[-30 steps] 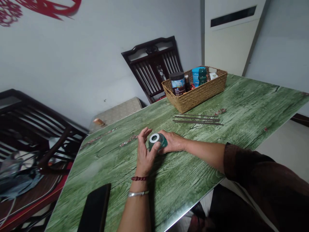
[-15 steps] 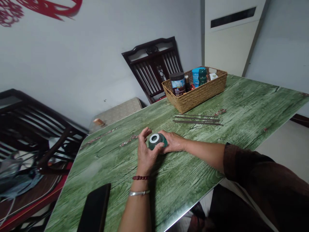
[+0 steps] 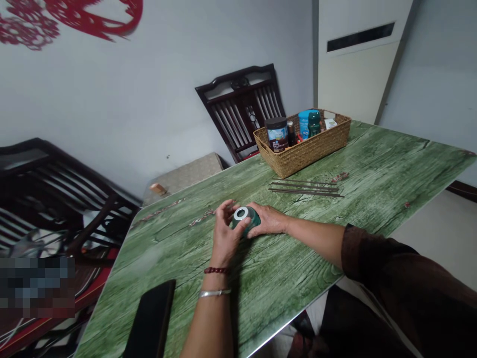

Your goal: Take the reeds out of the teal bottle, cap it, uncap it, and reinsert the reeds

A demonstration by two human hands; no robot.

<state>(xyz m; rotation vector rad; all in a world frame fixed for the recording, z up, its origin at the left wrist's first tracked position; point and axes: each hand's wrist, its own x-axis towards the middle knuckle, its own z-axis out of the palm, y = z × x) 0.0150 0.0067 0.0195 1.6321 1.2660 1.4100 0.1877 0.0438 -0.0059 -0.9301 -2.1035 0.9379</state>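
Observation:
A small round green glass diffuser bottle (image 3: pixel 254 217) with a white ring around its dark mouth is between my two hands, over the middle of the green wood-patterned table. My left hand (image 3: pixel 226 236), wearing a red bead bracelet and a silver bangle, wraps around the near left side, thumb pressed on the glass below the ring. From the right, my right hand (image 3: pixel 271 220) grips the bottle's body. The palms and fingers hide much of the bottle. Beyond them, several thin dark reed sticks (image 3: pixel 307 188) lie on the tabletop.
A woven basket (image 3: pixel 313 153) with jars and bottles stands at the table's far side. A black phone (image 3: pixel 151 318) lies near the front left. Dark wooden chairs (image 3: pixel 242 112) stand behind and to the left. The table's near edge (image 3: pixel 281 325) runs close to my body.
My left fingers, raised off the bottle before, have curled in closer around it. My right hand stays on the bottle. The whole view has shifted slightly.

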